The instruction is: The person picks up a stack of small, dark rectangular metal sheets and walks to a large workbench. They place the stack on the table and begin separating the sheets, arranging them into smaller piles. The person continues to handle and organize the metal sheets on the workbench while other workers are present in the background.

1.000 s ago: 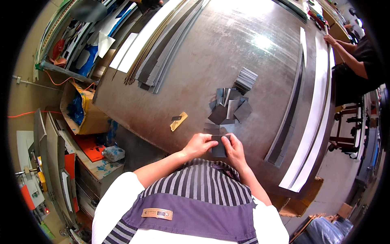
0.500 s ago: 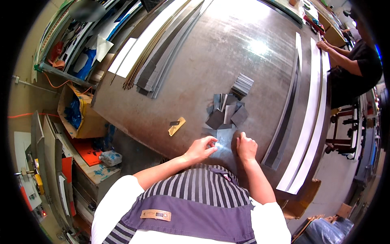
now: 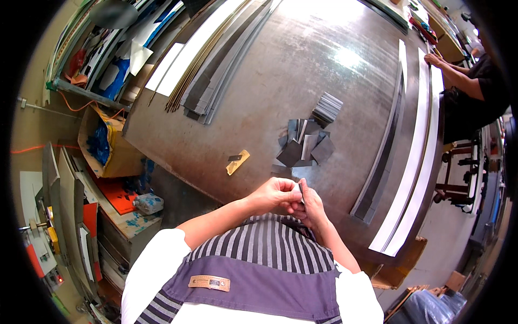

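Note:
My left hand [image 3: 275,194] and my right hand [image 3: 310,204] meet close to my chest at the near edge of a large metal table [image 3: 280,81]. Together they pinch a small thin grey piece [image 3: 300,191], held upright between the fingers. Just beyond the hands lies a loose pile of small grey square pieces [image 3: 303,147], and a neat stack of the same pieces [image 3: 327,107] stands behind it. A small yellow scraper [image 3: 237,161] lies on the table to the left of the pile.
Long grey and white strips [image 3: 410,162] run along the table's right side, and more strips and rods [image 3: 210,70] along the left. Another person [image 3: 475,92] leans on the far right edge. Boxes and shelves with clutter [image 3: 102,146] stand left of the table.
Both hands have lifted from the table surface and drawn together toward my chest, now holding a small grey piece upright between them.

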